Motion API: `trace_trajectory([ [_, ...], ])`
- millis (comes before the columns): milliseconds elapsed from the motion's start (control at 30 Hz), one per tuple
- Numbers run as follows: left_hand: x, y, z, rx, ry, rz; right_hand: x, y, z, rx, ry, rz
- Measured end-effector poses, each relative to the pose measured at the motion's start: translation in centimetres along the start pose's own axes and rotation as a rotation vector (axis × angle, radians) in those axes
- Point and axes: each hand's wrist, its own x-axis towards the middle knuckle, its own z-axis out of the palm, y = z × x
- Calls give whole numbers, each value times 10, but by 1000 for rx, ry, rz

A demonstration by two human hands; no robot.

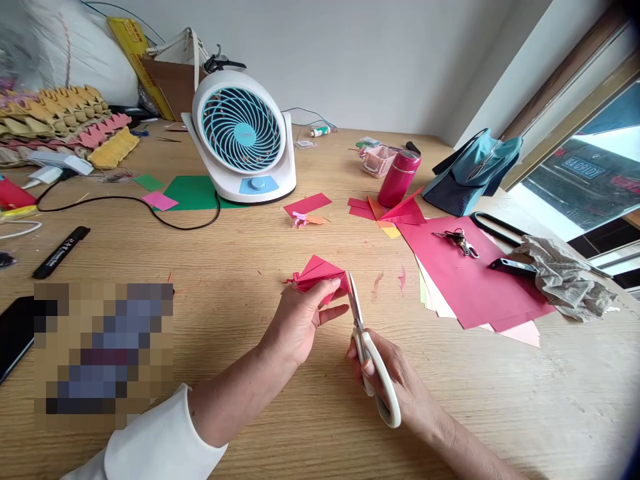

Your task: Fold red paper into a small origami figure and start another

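Note:
My left hand [300,320] pinches a folded piece of red paper [316,269] between thumb and fingers, low over the middle of the table. Its creased layers fan out to the upper left, and part of it is hidden behind my thumb. In my right hand [395,373] is a pair of scissors [356,303] with white handles, the fingers wrapped through the loops. The blades point up and away from me, nearly together, beside the right edge of the red paper. Whether they touch the paper I cannot tell.
A white fan [245,137] stands at the back. Right of it are a pink flask [399,179], a blue bag [473,170] and red sheets [450,280] bearing keys [457,241]. Red paper strips [307,204] lie beyond my hands. A black marker [61,252] and cable [135,198] lie left.

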Motion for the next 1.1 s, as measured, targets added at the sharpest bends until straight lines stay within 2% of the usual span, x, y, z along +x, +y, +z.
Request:
trace_trajectory([
  [800, -1, -3, 0, -11, 12, 13, -1, 13, 5, 107, 30, 63],
  [1100, 0, -5, -1, -24, 11, 12, -1, 10, 6, 107, 52, 56],
])
